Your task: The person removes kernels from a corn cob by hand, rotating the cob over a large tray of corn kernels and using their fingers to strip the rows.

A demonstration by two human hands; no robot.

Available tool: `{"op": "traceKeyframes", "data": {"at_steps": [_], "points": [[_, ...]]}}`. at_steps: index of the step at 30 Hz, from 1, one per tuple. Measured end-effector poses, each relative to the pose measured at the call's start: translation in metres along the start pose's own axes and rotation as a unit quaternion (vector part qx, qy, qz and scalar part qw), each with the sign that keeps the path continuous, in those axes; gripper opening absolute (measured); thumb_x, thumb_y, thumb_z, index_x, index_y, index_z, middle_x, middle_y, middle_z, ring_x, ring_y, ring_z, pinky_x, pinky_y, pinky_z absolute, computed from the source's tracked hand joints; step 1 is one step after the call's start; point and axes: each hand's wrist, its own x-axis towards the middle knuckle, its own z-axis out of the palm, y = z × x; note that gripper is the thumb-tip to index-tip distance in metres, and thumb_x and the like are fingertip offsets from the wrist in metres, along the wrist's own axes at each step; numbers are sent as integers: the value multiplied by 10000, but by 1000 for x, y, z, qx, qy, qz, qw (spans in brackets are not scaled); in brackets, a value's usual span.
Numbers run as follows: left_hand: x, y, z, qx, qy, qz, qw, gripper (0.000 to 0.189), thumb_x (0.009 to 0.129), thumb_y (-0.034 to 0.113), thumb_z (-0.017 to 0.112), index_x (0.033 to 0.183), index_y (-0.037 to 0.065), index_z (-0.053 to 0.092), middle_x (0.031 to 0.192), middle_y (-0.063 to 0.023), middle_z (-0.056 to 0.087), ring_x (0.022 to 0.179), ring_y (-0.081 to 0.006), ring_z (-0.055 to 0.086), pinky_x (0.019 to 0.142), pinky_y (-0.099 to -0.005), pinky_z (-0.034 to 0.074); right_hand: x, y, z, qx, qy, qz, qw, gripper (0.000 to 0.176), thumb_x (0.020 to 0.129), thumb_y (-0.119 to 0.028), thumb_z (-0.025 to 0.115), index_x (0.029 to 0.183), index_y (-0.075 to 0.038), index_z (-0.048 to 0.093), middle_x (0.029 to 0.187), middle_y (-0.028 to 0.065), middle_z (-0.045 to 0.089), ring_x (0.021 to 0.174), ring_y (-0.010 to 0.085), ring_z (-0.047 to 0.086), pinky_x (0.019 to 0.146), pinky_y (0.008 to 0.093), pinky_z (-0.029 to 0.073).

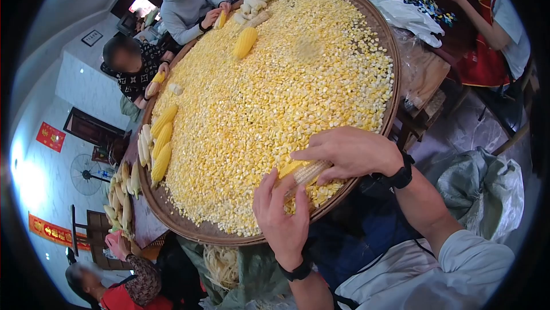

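Cob sits over the tray near rim: right hand grip pinches its top, left hand grip curls round the end, so best thumb rows off w/ cob low, kernels landing inside.

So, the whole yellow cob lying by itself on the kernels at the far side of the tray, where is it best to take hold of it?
Grip the cob around its thick middle, coming from above, fingers across its length. It lies flat on the kernels with both long sides free, and its ends taper.
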Motion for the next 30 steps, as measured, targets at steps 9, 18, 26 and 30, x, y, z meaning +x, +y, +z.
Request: {"op": "traceKeyframes", "data": {"at_steps": [9, 18, 26, 30], "points": [[-2, -6, -2, -17, -30, -5, 999, 396, 968, 187, 868, 1333, 84, 753, 1497, -170, 711, 1422, -417, 638, 1245, -585, 438, 1, 2, 1, -4, -2, -9, 1000, 752, 888, -290, 915, 1556, -99, 628, 1148, 193, 740, 1094, 451, 737, 905, 545, 574], [1, -6, -3, 23, -93, -4, 995, 554, 1037, 317, 795, 1558, 168, 684, 1560, -132, 658, 1518, -423, 554, 1321, -672, 313, 4, -2, -4, 58, 12, -1, 998, 763, 859, -217, 935, 1531, -47, 617, 1220, 202, 747, 1176, 470, 716, 997, 517, 580], [-1, -8, 0, 37, -65, -12, 997, 464, 1051, 292, 782, 1498, 173, 735, 1561, -118, 657, 1523, -424, 546, 1327, -695, 292, 3, 13, 5, 63, -13, -70, 995, 732, 859, -212, 937, 1516, -64, 651, 1250, 191, 747, 1217, 442, 703, 1043, 513, 564], [2, -7, -3, 35, -89, 3, 995, 467, 1043, 278, 796, 1492, 164, 737, 1537, -117, 651, 1521, -425, 537, 1322, -725, 276, 4, 4, -1, 42, -14, -42, 998, 634, 844, -244, 934, 1394, -25, 706, 1231, 199, 775, 1204, 438, 718, 1039, 524, 570]]}}
